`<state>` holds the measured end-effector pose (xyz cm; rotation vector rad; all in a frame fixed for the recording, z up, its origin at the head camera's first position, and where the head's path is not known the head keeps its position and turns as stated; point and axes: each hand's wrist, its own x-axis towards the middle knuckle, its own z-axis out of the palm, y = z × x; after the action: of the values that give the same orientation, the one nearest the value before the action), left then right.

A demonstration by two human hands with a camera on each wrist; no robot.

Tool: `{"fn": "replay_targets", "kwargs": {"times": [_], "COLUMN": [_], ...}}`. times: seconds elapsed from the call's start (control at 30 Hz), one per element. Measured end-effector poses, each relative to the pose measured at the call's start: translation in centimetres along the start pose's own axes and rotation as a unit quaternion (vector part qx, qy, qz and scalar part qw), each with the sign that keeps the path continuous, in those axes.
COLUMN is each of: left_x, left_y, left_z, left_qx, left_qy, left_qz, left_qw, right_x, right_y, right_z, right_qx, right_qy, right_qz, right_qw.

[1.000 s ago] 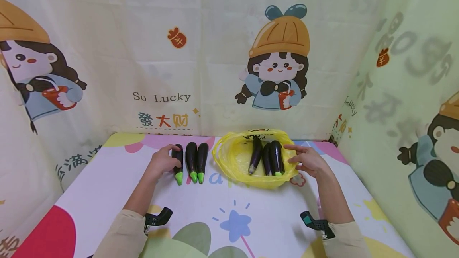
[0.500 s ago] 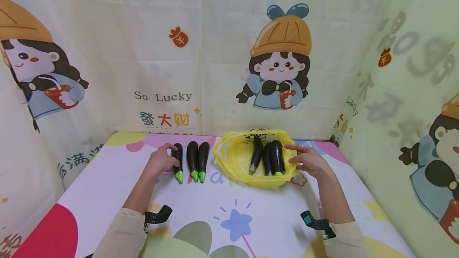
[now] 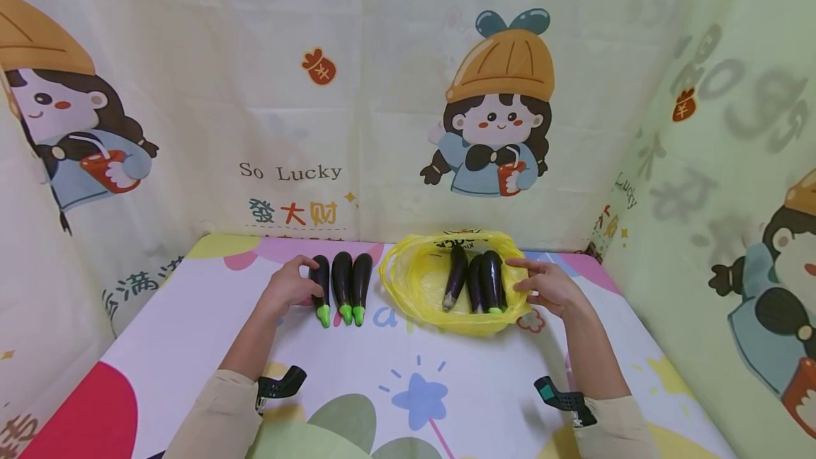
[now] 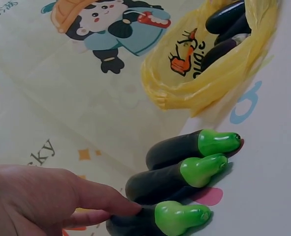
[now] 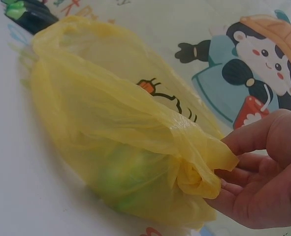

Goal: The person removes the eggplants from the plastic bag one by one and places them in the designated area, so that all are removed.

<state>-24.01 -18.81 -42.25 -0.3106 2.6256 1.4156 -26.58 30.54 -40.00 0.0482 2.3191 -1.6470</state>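
Observation:
Three dark eggplants with bright green caps lie side by side on the left of the table. My left hand (image 3: 292,285) touches the leftmost eggplant (image 3: 321,289) from its left side, fingertips on its dark body, as the left wrist view also shows. The middle eggplant (image 3: 342,285) and the right one (image 3: 361,287) lie close together, untouched. A yellow plastic bag (image 3: 414,296) lies with its mouth wide apart, several eggplants (image 3: 491,282) inside. My right hand (image 3: 551,285) holds the bag's right edge; in the right wrist view gathered plastic (image 5: 199,177) sits between its fingers and thumb.
A printed cloth covers the table (image 3: 446,388). Behind it hangs a patterned curtain (image 3: 376,126), with more curtain at both sides. A black wrist camera (image 3: 280,384) is strapped to the left wrist and another (image 3: 561,399) to the right.
The leftmost eggplant has shifted a little to the right, closer to the other two, with my left fingers against it. The right hand and the bag stay in place.

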Motion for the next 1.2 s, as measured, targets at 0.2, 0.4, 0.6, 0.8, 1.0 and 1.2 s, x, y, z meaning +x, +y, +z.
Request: {"fn": "replay_targets", "kwargs": {"times": [0.2,0.4,0.6,0.8,1.0,1.2], "left_x": [-0.04,0.07,0.14,-0.10,-0.03,0.01], "left_y": [0.07,-0.08,-0.13,0.07,0.04,-0.05], "left_z": [-0.05,0.01,0.07,0.13,0.26,0.36], "left_qx": [-0.013,-0.016,-0.013,-0.014,-0.011,-0.008], "left_qy": [-0.009,-0.010,-0.011,-0.011,-0.010,-0.013], "left_qz": [0.000,0.003,0.001,0.005,0.004,-0.001], "left_qw": [0.9999,0.9998,0.9999,0.9998,0.9999,0.9999], "right_x": [0.03,0.01,-0.04,-0.03,-0.05,-0.11], "right_y": [-0.01,-0.05,-0.11,-0.11,-0.16,-0.07], "right_z": [-0.02,0.01,0.08,0.02,-0.02,-0.01], "right_qx": [-0.002,-0.003,-0.004,-0.003,-0.004,-0.003], "right_qy": [0.001,0.003,0.003,0.000,0.000,0.001], "right_qz": [0.002,0.002,0.004,0.003,0.003,0.004], "right_qw": [1.0000,1.0000,1.0000,1.0000,1.0000,1.0000]}}
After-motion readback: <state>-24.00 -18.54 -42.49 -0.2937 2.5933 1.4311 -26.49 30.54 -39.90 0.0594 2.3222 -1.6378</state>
